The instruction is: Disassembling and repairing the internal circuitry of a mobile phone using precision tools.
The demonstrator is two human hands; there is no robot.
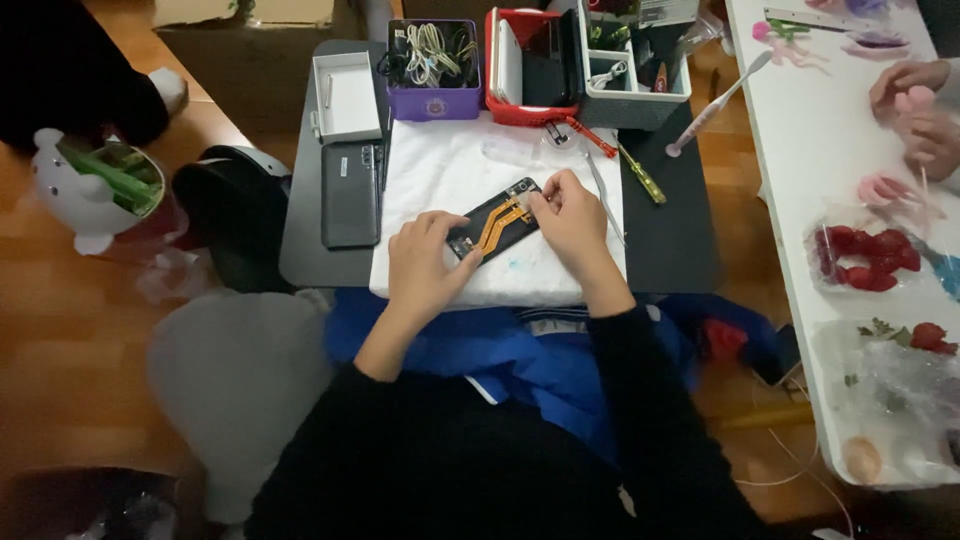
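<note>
1. The fingers of the left hand (425,262) were curled onto the near end of an opened phone (494,229), pressing it down.
2. The fingers of the right hand (570,215) were pinched together at the far end of the phone, touching its edge. I could not tell if they held a small part.
3. The phone lay flat with its back off. Orange ribbon strips ran along its dark inside.
4. It looked light and stiff, but the orange strips looked thin and easy to tear. The safest place to hold it seemed to be the outer edges, not the inside.
5. The phone rested in the middle of a white cloth (440,170) on the dark bench (670,240).
6. Left of the phone, off the cloth, lay a dark flat panel (350,195).
7. Right of the phone lay thin tweezers (604,205) and a yellow-green screwdriver (642,176).
8. Beyond the phone stood a purple box of cables (434,60), a red basket (528,65) and a white tray (346,95).
9. Far right of the phone, another person's hands (915,110) worked at a white table (810,130) with strawberries (868,258).
</note>
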